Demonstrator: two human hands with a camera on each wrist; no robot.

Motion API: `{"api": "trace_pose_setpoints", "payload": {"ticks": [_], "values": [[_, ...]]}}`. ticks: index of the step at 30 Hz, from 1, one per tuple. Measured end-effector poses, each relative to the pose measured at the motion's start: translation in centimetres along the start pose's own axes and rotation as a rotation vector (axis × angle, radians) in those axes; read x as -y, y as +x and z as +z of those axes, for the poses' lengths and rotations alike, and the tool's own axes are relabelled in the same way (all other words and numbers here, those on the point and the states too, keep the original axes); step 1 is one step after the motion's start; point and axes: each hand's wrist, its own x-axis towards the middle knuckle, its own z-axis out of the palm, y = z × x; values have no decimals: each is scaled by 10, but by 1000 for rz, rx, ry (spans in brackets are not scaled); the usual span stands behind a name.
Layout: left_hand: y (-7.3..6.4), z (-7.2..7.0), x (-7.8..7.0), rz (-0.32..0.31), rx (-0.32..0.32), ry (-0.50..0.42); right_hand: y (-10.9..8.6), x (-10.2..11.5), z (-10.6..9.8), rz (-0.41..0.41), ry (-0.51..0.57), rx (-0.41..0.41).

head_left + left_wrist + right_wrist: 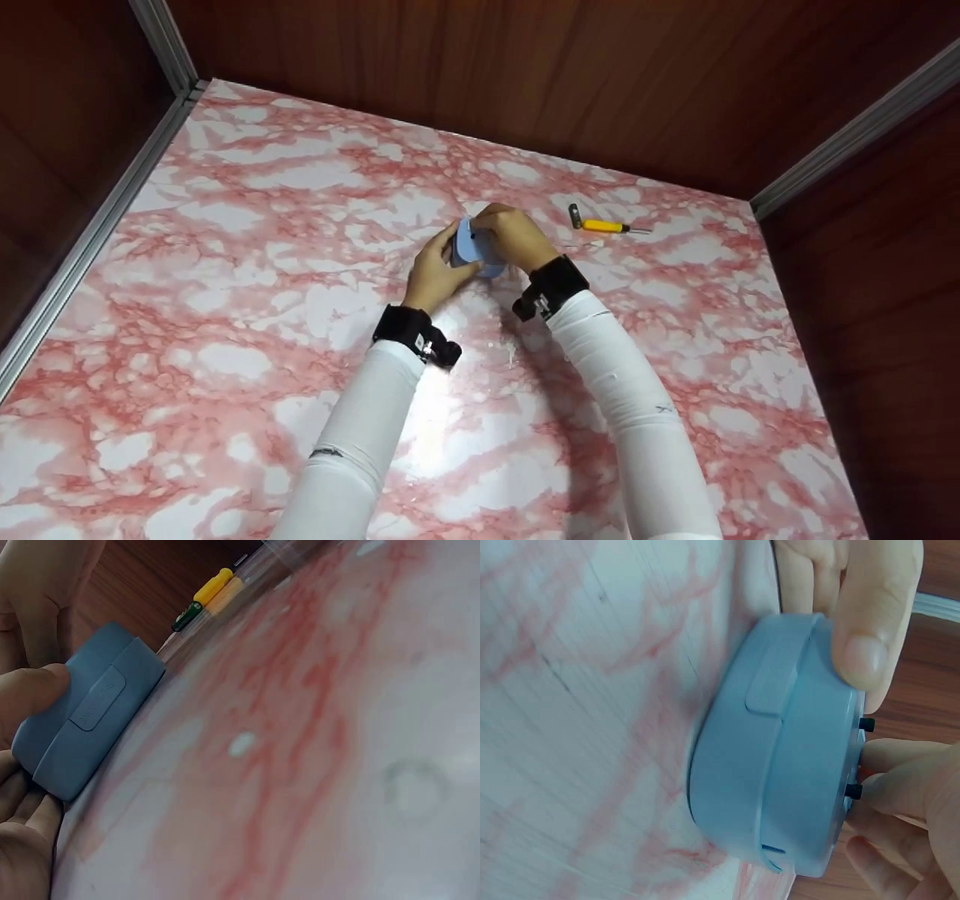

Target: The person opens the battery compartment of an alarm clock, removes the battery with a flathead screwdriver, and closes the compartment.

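A blue plastic case [471, 246] with rounded ends stands on the table between the two hands. A raised tab shows on its side in the left wrist view. My left hand [439, 271] grips it from the left, its thumb [862, 656] pressing the top edge. Two short black pegs [853, 791] stick up from the top face. Over that face my right hand [511, 234] bends down, its fingertips bunched beside the pegs [866, 724]. I cannot tell whether those fingertips pinch a peg.
Beyond the right hand lies a yellow-handled screwdriver [602, 226], with a short dark green cylinder [575, 216] at its handle end. The table [225, 360] has a red and white marbled top. Dark wood-look panels [480, 82] enclose its back and sides.
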Motion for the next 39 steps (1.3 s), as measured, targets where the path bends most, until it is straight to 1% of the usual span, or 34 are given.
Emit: {"api": "trace_pose_setpoints", "payload": {"ticks": [3,6,8,13,16,20,22,27,33,36,39], "values": [[0,-1,1,1,0,3,3,-1,2,-21,-15,-4],[1,0,2,5,-1,19,4,-3,4,-26,-30,-17],[1,0,2,13,-5,7,4,-4,4,-32,-27,-31],[1,0,2,19,-5,-30,7,-6,1,-27,35,-61],[1,0,2,13,5,-45,9,-6,-2,-14,68,-64],[1,-1,1,9,1,-70,11,-6,-3,-15,79,-56],[1,-1,1,7,-1,-63,11,-6,-2,-19,78,-58],[1,0,1,8,-4,-42,11,-9,1,-27,51,-71],[0,1,0,18,-2,-93,11,-8,5,-10,12,-92],[1,1,0,19,1,-109,10,-6,6,-11,-33,-88],[1,1,1,21,-3,-84,10,-3,7,-13,-95,-82]]}}
